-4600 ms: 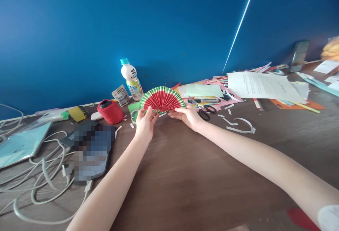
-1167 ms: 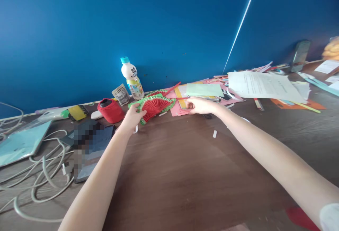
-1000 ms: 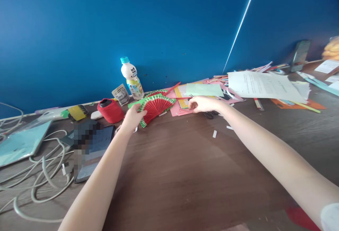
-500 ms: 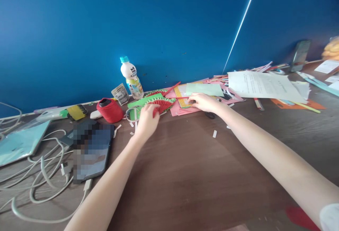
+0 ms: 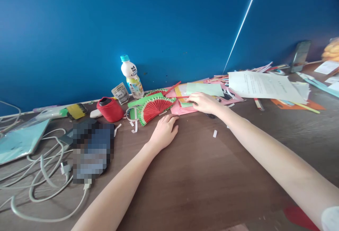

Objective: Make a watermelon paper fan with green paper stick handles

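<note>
A pleated red paper fan (image 5: pixel 155 108) with a green and white edge lies spread on the table. My left hand (image 5: pixel 164 131) rests on the tabletop just in front of it, fingers apart and holding nothing. A thin red stick (image 5: pixel 180 97) runs from the fan to the fingertips of my right hand (image 5: pixel 202 102). That hand lies with curled fingers over pink paper (image 5: pixel 178 109) and a pale green sheet (image 5: pixel 205 89); what is under its fingertips is hidden. Behind the open fan, a second red fan (image 5: pixel 156 92) shows partly, beside green paper (image 5: pixel 136 100).
A bottle (image 5: pixel 134 79), a small pouch (image 5: pixel 120 93) and a red-wrapped roll (image 5: pixel 109 110) stand left of the fans. Further left are a phone (image 5: pixel 94 153) and white cables (image 5: pixel 45 174). Printed sheets (image 5: pixel 261 86) lie to the right, and white scraps (image 5: pixel 215 133) dot the table.
My left hand has let go of the fan and moved right and toward me onto the tabletop. The fan's pleats now show spread out. My right hand has barely shifted.
</note>
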The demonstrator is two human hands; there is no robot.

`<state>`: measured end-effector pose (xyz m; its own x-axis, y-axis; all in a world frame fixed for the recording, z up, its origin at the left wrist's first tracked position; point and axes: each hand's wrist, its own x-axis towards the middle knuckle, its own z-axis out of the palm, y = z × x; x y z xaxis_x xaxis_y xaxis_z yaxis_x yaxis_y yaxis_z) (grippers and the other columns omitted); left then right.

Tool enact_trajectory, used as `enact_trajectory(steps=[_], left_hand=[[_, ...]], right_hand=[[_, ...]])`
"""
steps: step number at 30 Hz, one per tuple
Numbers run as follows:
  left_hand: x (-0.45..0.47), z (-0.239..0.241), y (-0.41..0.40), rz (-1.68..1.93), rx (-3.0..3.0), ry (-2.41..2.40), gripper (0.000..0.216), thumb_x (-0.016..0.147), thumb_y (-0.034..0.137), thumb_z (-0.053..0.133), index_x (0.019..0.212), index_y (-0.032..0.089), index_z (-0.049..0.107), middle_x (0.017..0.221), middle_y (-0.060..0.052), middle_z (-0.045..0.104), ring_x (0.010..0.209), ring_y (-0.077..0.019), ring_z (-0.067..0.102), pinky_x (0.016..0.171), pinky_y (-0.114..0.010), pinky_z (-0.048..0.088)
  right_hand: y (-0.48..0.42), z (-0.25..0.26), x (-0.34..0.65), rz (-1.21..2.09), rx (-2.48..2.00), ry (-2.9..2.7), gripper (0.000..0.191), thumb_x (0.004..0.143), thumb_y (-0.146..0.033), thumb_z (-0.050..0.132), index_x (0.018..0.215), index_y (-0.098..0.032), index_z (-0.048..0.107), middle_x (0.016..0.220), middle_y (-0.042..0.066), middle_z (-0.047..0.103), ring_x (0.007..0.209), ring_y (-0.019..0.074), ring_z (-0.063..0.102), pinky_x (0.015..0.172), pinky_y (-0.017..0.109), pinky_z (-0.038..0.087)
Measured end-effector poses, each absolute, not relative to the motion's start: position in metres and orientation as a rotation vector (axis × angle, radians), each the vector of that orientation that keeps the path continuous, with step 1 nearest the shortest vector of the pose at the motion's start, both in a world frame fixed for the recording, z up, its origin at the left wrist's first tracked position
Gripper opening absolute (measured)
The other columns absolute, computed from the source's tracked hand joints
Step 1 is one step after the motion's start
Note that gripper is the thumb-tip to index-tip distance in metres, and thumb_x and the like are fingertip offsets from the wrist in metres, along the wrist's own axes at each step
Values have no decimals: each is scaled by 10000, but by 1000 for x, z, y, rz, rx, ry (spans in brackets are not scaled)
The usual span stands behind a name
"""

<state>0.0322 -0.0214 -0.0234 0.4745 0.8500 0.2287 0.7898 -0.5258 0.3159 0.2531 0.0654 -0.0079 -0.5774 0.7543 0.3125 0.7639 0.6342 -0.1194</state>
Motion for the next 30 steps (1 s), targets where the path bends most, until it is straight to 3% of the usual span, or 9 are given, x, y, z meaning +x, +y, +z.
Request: enact_trajectory(steps=[4,9,14,24,30], left_hand=[[32,-23,-21,536,2546,1435,331,836,196,436,1151,144,521,1246,-79,526,1173,-219,454,1032,-380,345],[31,-23,-21,528,2532,1440,334,835,200,434,1156,153,518,1251,-78,520,1177,-225,449,1028,-385,344],[31,-24,-21,541,2541,1444,329,833,205,431,1148,175,521,1239,-72,527,1174,-226,449,1017,-397,349],[31,-25,-22,544,2559,1455,332,835,206,420,1150,171,518,1229,-67,533,1164,-219,451,1012,-394,352],[32,-24,-22,537,2562,1456,327,834,198,418,1143,175,522,1231,-67,531,1163,-218,452,1010,-398,352]], right_hand=[[65,-21,251,-208,-1132,-2466,407,648,28,385,945,-160,589,975,75,632,921,224,553,793,339,413],[65,-29,252,-304,-1179,-2346,376,710,21,327,974,-141,540,928,114,619,816,235,545,716,360,406],[62,-29,255,-373,-1085,-2416,348,748,18,307,812,-161,600,1010,117,612,826,229,534,714,363,403],[66,-28,256,-274,-1139,-2382,233,820,-191,494,1008,-148,625,1018,104,621,839,242,590,739,374,481],[68,-31,259,-354,-1104,-2412,260,870,-189,405,976,-155,640,996,109,634,861,228,607,713,336,494]])
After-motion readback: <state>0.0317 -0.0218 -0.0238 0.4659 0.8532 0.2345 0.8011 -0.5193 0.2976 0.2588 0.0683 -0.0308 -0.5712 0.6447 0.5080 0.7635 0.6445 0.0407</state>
